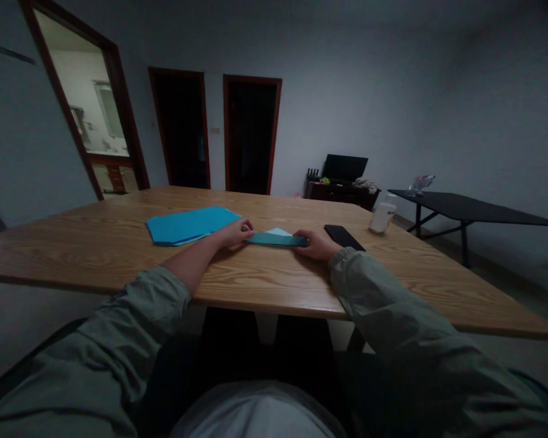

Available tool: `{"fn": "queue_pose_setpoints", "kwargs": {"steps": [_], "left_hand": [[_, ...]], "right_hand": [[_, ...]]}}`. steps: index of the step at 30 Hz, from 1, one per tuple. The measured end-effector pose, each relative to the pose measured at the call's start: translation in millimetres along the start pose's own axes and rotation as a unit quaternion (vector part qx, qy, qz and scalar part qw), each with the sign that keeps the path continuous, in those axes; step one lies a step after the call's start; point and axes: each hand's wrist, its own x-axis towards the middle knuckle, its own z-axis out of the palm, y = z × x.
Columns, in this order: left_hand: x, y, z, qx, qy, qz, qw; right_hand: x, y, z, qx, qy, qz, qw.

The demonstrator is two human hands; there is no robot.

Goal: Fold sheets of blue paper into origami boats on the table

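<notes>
Between my hands is a folded blue paper [276,239], a long flat strip with a pale pointed flap rising behind its middle. My left hand [235,233] pinches the strip's left end, thumb and fingers together. At the right end, my right hand [316,244] grips the paper with its fingers curled round the corner. A stack of bright blue paper [187,225] lies flat on the table just left of my left hand, its near edges slightly apart. Beyond my right hand lies a black phone-like slab [344,236], partly hidden by that hand.
A white bottle [383,214] stands on the wooden table [265,280] toward the right. The table's near edge runs just in front of my lap. Farther off are a black folding table [475,207] on the right and a dark screen [346,167] on a low cabinet.
</notes>
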Motion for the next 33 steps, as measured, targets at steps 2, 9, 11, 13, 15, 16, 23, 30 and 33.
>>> {"fn": "queue_pose_setpoints", "kwargs": {"steps": [2, 9, 11, 13, 15, 16, 23, 30, 33], "left_hand": [[1, -3, 1.8, -0.009, 0.009, -0.006, 1.000], [-7, 14, 1.4, 0.076, -0.038, 0.024, 0.996], [-9, 19, 0.8, 0.106, -0.055, 0.025, 0.992], [-9, 20, 0.3, 0.127, -0.058, 0.028, 0.990], [-9, 19, -0.1, 0.133, -0.057, 0.030, 0.989], [-8, 17, -0.1, 0.131, -0.055, 0.028, 0.989], [-7, 17, 3.3, 0.121, -0.013, 0.014, 0.992], [-11, 35, 5.5, 0.244, -0.043, 0.048, 0.968], [-12, 39, 4.7, 0.242, -0.048, 0.041, 0.968]], "right_hand": [[0, 6, 2, -0.005, 0.026, 0.006, 1.000], [2, 22, -4, 0.024, 0.084, 0.034, 0.996], [2, 23, -5, 0.010, 0.098, 0.029, 0.995], [2, 25, -6, 0.005, 0.094, 0.022, 0.995], [1, 27, -7, 0.020, 0.079, 0.027, 0.996], [1, 28, -8, 0.031, 0.072, 0.031, 0.996], [-1, 24, -6, 0.030, 0.066, 0.027, 0.997], [-7, -3, -2, -0.147, 0.078, -0.064, 0.984], [-11, -22, -4, -0.168, 0.052, -0.120, 0.977]]}}
